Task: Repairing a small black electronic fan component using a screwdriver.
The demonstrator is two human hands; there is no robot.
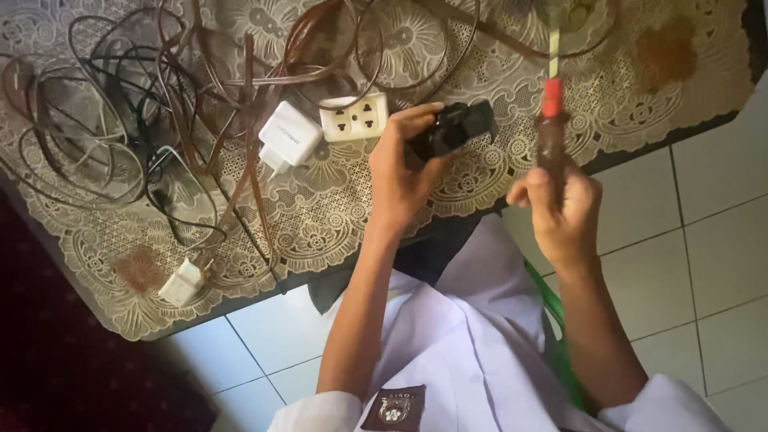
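Black plug, small & blocky, tilted, held just above the bench edge in my left hand. Screwdriver w/ dark handle & red collar, upright in my right hand.

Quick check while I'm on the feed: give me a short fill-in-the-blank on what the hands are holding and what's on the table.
1. The left hand grips a small ____ boxy plug-like part.
2. The right hand holds a screwdriver with a brown and red handle, its shaft pointing ____ from the person.
3. The white double socket block lies on the ____ lace tablecloth.
4. The white square charger lies just ____ of that socket block.

Missing words: black; away; cream; left
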